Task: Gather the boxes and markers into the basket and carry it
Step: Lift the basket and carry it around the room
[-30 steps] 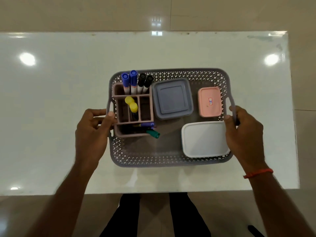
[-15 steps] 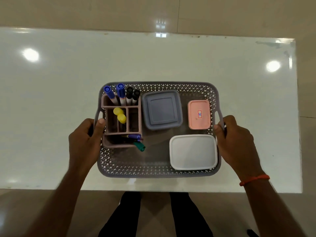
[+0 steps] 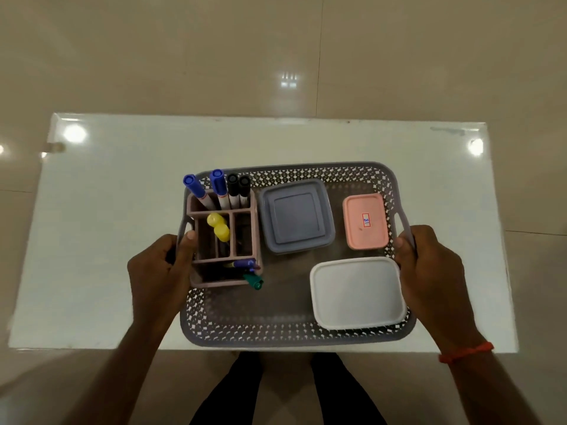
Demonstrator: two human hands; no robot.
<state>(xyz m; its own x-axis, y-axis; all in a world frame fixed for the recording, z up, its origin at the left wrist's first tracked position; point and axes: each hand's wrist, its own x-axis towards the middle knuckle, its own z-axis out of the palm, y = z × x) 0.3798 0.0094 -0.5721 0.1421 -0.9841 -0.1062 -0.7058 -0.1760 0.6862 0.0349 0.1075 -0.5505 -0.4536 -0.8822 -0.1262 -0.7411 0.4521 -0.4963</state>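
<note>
left hand [image 3: 159, 271] and right hand [image 3: 429, 271] each curl round an end handle of the basket [image 3: 276, 335]. its long axis runs straight between them, both equally near. the boxes [image 3: 296, 216] and markers [image 3: 221, 191] sit inside, over the near edge of the table [image 3: 92, 240], so it looks ready to carry.

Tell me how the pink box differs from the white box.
The pink box is smaller than the white box. The pink box carries a small label; the white box's lid is plain. Both are lidded and lie in the basket.
</note>
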